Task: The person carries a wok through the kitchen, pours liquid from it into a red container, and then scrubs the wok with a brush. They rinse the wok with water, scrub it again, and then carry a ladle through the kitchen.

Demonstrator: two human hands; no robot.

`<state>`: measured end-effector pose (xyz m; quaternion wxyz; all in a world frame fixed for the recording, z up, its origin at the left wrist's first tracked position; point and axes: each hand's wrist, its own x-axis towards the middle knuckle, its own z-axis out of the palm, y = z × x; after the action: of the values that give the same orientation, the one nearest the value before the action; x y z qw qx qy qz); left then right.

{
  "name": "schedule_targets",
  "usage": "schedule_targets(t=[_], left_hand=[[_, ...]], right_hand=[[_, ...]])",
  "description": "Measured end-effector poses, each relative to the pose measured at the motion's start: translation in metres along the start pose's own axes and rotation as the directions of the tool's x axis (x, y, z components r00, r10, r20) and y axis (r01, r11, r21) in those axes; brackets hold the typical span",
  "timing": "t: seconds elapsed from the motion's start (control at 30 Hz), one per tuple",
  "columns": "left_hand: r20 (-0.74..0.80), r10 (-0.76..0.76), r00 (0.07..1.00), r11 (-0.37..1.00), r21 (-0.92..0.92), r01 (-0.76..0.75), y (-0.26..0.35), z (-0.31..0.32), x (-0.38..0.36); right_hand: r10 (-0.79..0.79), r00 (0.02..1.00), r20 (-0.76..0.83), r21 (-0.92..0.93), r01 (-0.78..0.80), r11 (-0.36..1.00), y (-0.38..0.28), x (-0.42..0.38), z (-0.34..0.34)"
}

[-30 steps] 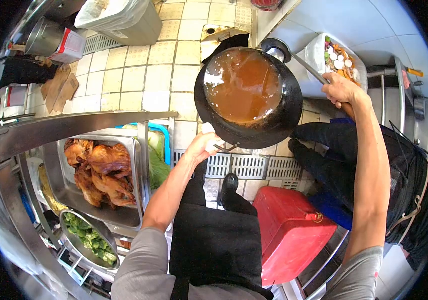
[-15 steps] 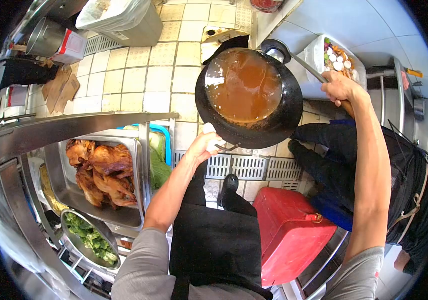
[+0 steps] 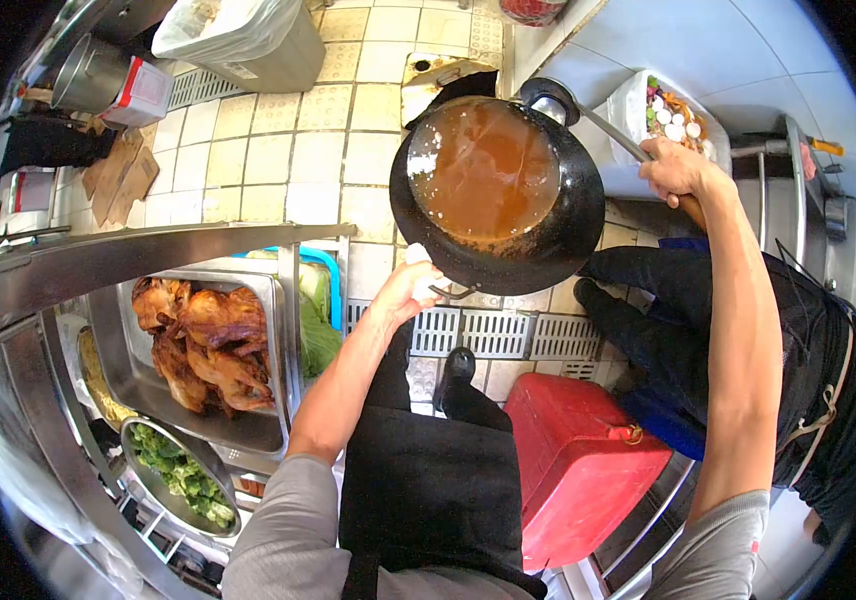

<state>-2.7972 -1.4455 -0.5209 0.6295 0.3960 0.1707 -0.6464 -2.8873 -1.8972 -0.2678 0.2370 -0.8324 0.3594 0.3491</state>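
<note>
My left hand grips the near loop handle of a black wok, with a white cloth in its grasp. Brown liquid with white specks on its left side fills much of the wok, its pool lying toward the far rim. My right hand is closed round the wooden handle of a long ladle. The ladle's round bowl lies at the wok's far right rim, by the other loop handle. Past the wok's far edge, a dark opening shows in the tiled floor.
At left, roast poultry lies in a steel tray, with a bowl of broccoli nearer me. A red container stands by my legs. Another person is close on the right. A lined bin and a food-waste bag stand farther off.
The pool of liquid has shrunk slightly inside the wok, exposing a little more of its near wall. Both hands keep nearly the same positions and grips.
</note>
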Motion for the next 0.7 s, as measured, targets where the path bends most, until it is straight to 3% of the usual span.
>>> schedule_targets(t=[0.23, 0.6, 0.7], left_hand=[[0.023, -0.005, 1.000, 1.000, -0.030, 0.006, 0.002, 0.001, 0.000], [0.087, -0.023, 0.996, 0.998, -0.051, 0.027, 0.004, -0.003, 0.003], [0.038, -0.022, 0.999, 0.998, -0.060, 0.024, 0.006, 0.004, -0.004]], right_hand=[[0.040, 0.998, 0.053, -0.016, -0.039, 0.999, -0.001, 0.007, -0.005], [-0.016, 1.000, 0.009, 0.012, 0.016, 1.000, -0.004, 0.003, -0.003], [0.011, 0.999, 0.037, 0.015, -0.012, 1.000, -0.006, 0.002, -0.004]])
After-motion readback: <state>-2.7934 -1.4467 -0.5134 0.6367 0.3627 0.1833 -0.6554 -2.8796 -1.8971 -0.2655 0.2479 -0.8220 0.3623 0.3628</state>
